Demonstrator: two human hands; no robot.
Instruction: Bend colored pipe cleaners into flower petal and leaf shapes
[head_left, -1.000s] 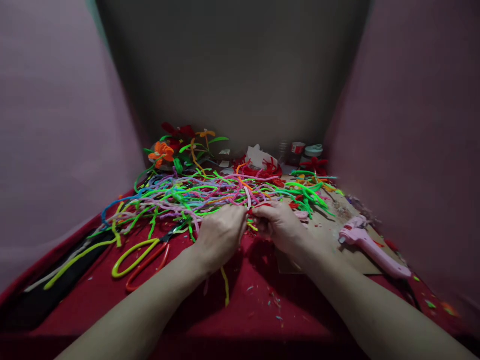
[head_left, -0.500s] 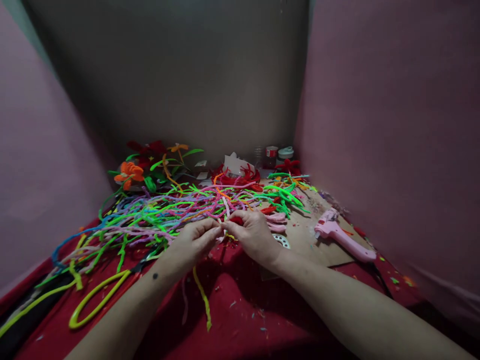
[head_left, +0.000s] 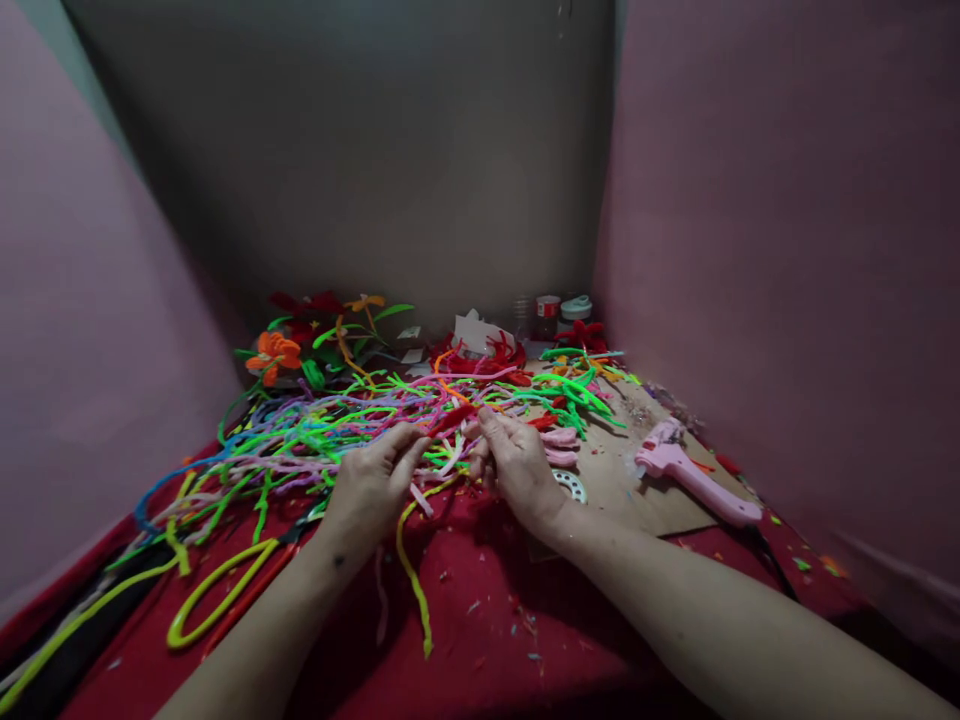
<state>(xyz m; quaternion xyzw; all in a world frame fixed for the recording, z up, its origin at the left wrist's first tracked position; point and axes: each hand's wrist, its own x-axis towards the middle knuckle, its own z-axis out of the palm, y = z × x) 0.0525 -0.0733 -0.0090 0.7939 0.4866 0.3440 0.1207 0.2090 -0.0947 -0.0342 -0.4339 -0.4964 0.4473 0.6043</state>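
Between my two hands stretches a short red fuzzy pipe cleaner piece (head_left: 451, 419), held just above the heap. My left hand (head_left: 375, 478) pinches its left end between thumb and fingers. At the other end, the thumb and forefinger of my right hand (head_left: 519, 468) close on it. Pale pink-white pipe cleaners (head_left: 421, 499) lie below and between the hands; whether any is gripped too, I cannot tell. A yellow pipe cleaner (head_left: 412, 570) curves down over the red cloth beneath them. Behind the hands spreads a large heap of multicoloured pipe cleaners (head_left: 330, 405).
A pink glue gun (head_left: 697, 475) rests on a cardboard sheet (head_left: 622, 505) at right, near a white disc with holes (head_left: 570, 487). Scissors with a yellow handle (head_left: 217, 595) lie at left. Orange pipe cleaner flowers (head_left: 274, 355) and small jars (head_left: 576, 308) stand at the back.
My hands have moved apart from a close pinch near a white strand. The red piece, earlier at my right hand, now spans between both hands. The view has shifted slightly.
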